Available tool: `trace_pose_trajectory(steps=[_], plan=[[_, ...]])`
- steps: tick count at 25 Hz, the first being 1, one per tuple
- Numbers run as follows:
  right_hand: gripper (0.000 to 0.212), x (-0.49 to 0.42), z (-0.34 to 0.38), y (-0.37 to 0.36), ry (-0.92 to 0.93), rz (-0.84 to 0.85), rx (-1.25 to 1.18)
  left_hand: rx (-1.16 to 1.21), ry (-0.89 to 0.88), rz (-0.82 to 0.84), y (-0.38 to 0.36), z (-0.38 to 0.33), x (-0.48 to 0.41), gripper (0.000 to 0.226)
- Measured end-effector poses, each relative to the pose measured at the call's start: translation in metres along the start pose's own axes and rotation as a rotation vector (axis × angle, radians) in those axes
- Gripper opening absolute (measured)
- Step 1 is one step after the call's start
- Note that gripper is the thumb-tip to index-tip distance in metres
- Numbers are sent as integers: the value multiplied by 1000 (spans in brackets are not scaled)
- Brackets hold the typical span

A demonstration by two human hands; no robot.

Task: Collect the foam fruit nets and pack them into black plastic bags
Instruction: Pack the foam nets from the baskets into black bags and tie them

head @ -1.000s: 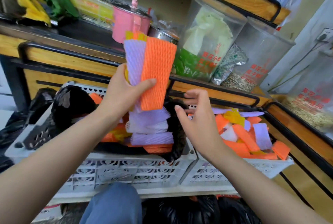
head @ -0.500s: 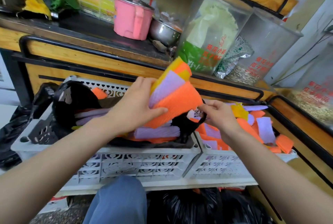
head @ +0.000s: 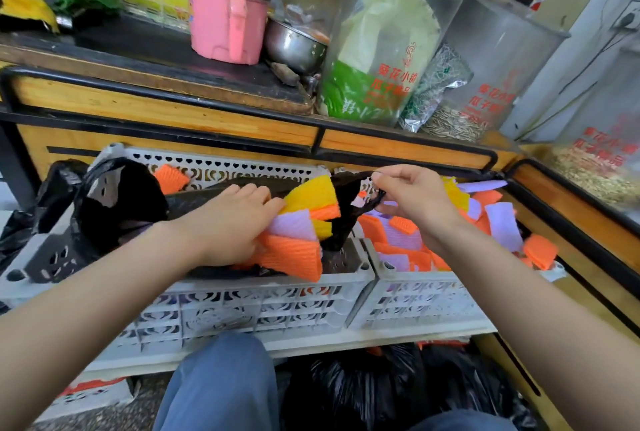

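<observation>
Just left of the middle of the frame we see the person's left grip (head: 235,222) closed round a fanned bundle of flat foam fruit nets (head: 294,240) in orange, lilac and yellow. The fingers lie over the yellow net on top, and the bundle's free end points to the right. The bundle sits at the mouth of a crumpled black plastic bag (head: 117,202), which lies on its side in a pale grey perforated plastic crate (head: 242,306) at centre left. A single orange foam net (head: 169,177) rests behind the bag against the crate's rear wall. Right of centre, the right grip (head: 412,202) pinches the edge of the bag's mouth between thumb and fingertips and holds it raised above the line where two crates meet. The second pale grey crate (head: 415,302) touches the first on its right side and carries a loose heap of orange, lilac and yellow nets (head: 502,226). Behind both crates runs a wooden shelf with a black metal frame (head: 173,115). In the upper middle of the frame it bears a pink lidded pot (head: 225,22) with a steel bowl (head: 294,46) just beside it. To the right stand tall clear plastic jars with red print (head: 388,49). We cannot read the print. At the bottom of the frame we see a knee in blue trousers (head: 221,382) and, to its right, shiny black bags on the floor (head: 363,385) below the crates.
</observation>
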State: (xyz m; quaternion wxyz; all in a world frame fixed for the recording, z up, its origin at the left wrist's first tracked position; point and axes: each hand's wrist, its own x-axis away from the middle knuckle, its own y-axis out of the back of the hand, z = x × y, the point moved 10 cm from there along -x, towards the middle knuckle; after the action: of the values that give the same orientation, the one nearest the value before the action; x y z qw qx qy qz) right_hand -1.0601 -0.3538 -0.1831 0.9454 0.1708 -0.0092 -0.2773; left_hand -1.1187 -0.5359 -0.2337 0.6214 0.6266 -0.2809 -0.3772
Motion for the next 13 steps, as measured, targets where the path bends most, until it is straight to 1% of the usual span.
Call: trace_pose_trajectory(steps=[1,4,5,7,8,9,10,12,13], plan=[[10,-1,2,-1,11,-2,-1,31,-18,17,1,0,3,65],[14,-5,5,-2,30,-8,-8,233,-47,28,7,-2,7,70],[13,-6,5,-2,28,-11,-12,243,-51,31,7,-3,6,69],[10,-7,5,-3,26,-12,-23,136,-11,23,3,5,1,65],[9,-6,6,-3,29,-12,-27,66,53,2,2,15,-3,63],[8,-5,7,-4,35,-11,-23,1,144,-34,2,27,-7,62],[7,-4,8,-4,46,-9,-10,-52,242,-105,6,38,-9,61],[7,-2,12,-7,80,-3,40,-101,389,-303,20,49,-11,59],[7,-2,14,-9,102,0,64,-97,428,-384,27,50,-12,58]])
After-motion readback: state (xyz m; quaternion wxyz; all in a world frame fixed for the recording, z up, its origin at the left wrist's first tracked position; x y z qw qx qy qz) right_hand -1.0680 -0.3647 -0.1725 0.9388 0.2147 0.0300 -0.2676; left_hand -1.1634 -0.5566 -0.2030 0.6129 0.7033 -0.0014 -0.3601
